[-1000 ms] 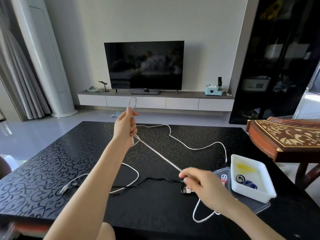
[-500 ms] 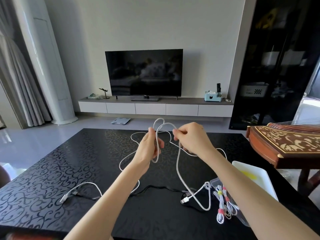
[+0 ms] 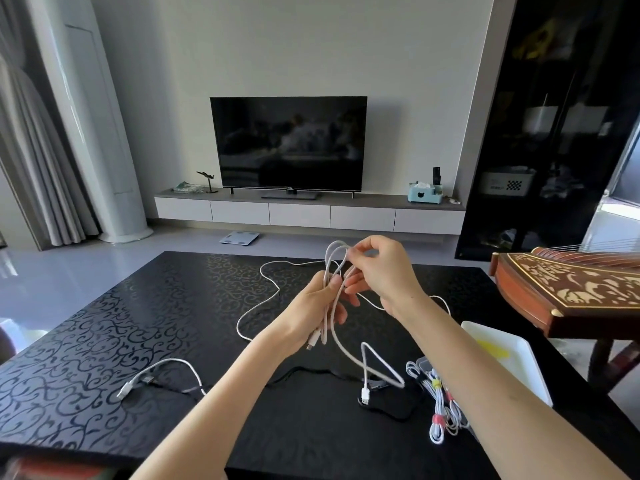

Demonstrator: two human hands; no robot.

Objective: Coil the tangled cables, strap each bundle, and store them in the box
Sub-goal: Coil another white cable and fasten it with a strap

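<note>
My left hand (image 3: 317, 306) grips several folded loops of a long white cable (image 3: 330, 268) above the black table (image 3: 138, 341); its plug end hangs below my palm. My right hand (image 3: 384, 275) pinches the top of the loops between thumb and fingers. The rest of this cable trails in slack curves over the table behind and below my hands. A second white cable (image 3: 162, 370) lies at the left, crossing a black cable (image 3: 304, 370). A white box (image 3: 512, 375) sits at the right, partly hidden by my right forearm.
Strapped white cable bundles (image 3: 440, 407) with coloured ties lie on a clear lid beside the box. A carved wooden instrument (image 3: 571, 289) stands past the table's right edge. A television, low cabinet and dark shelving are beyond the table.
My right hand left the stretched cable near the box, rose to meet my left hand, and laid further loops there. The loop bundle in my left hand has grown.
</note>
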